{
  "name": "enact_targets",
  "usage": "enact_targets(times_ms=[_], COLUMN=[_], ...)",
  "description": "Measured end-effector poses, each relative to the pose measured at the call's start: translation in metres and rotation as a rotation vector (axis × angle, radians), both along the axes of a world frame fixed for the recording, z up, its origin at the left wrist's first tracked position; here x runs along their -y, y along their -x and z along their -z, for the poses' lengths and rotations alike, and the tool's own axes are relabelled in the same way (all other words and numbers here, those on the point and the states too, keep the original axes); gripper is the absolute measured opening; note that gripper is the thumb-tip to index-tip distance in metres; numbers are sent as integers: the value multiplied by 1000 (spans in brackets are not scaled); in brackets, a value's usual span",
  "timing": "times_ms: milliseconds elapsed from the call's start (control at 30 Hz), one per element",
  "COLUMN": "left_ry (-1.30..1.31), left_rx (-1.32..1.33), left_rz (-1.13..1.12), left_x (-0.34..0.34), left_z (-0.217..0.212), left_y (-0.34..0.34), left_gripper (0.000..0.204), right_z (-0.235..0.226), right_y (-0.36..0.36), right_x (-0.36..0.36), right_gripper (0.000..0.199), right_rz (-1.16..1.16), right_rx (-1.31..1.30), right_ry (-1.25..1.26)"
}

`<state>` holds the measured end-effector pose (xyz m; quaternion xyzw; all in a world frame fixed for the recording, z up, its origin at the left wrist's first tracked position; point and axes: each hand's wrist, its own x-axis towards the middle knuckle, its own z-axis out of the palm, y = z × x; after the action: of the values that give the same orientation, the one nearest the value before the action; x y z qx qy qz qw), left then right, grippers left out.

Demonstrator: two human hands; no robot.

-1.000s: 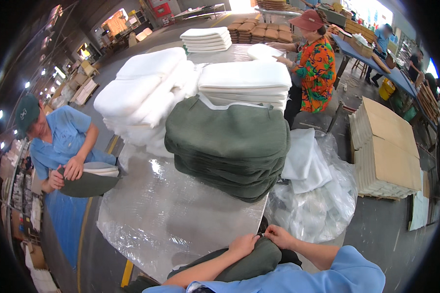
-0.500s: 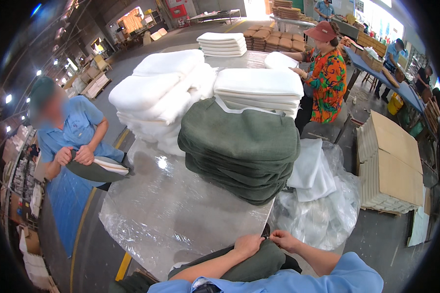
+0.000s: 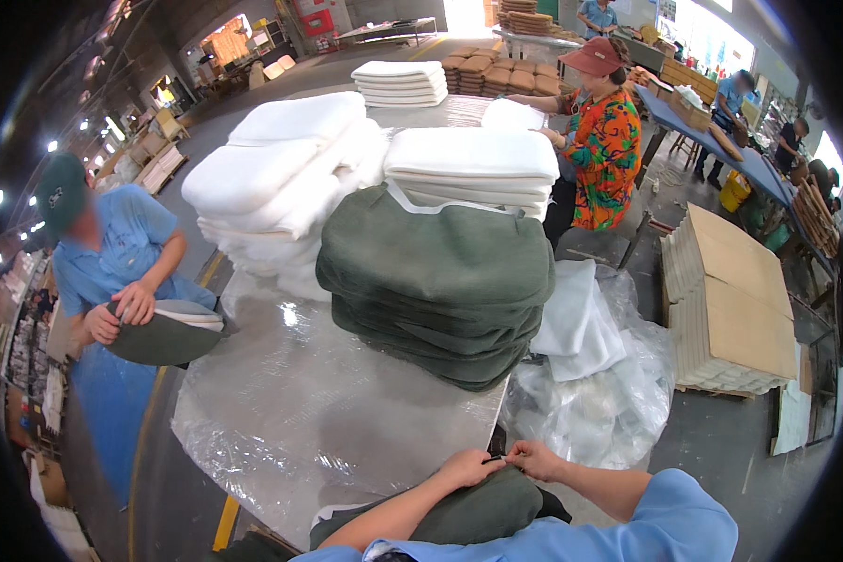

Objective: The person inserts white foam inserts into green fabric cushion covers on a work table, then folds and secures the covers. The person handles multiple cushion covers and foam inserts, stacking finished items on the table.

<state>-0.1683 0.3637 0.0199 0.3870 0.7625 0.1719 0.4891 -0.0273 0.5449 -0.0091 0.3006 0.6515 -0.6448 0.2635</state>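
A dark green fabric cushion cover (image 3: 487, 506) lies close against me at the near edge of the table, with a bit of white showing at its left end. At its upper corner my left hand (image 3: 466, 468) is closed, pinching the edge. Right beside it, my right hand (image 3: 536, 461) pinches at the same corner, fingertips almost touching the left ones. A small dark strip shows between the fingertips, too small to make out. Ahead of my hands stands a pile of dark green covers (image 3: 436, 281) on the plastic-wrapped table (image 3: 281, 403).
Thick white pads (image 3: 262, 169) are stacked farther back on the table. Clear plastic and white cloth (image 3: 595, 365) hang at its right side. Flat cardboard (image 3: 731, 290) is piled farther right. One co-worker (image 3: 126, 244) holds a green cushion at left; another (image 3: 604, 140) works at the far right.
The whole view has shifted slightly, with surroundings sliding left. My hands stay pinched together at the cover's corner. The co-worker at left has lowered and turned the green cushion a little.
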Motion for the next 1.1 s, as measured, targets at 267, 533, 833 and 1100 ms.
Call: enact_targets(times_ms=[267, 533, 833, 1100], left_ry=[-12, 39, -265, -198], left_rx=[-341, -370, -468, -542], left_rz=[-172, -184, -206, -87], left_x=[-15, -20, -48, -60], left_z=[16, 34, 23, 21], left_y=[-26, -30, -30, -23], left_gripper=[48, 43, 38, 29], right_z=[35, 74, 47, 50], right_y=[2, 1, -25, -20], right_x=[15, 17, -23, -11], right_gripper=[16, 12, 23, 14], right_rz=[300, 420, 476, 497], right_rx=[64, 216, 27, -60], right_ry=[67, 420, 538, 133])
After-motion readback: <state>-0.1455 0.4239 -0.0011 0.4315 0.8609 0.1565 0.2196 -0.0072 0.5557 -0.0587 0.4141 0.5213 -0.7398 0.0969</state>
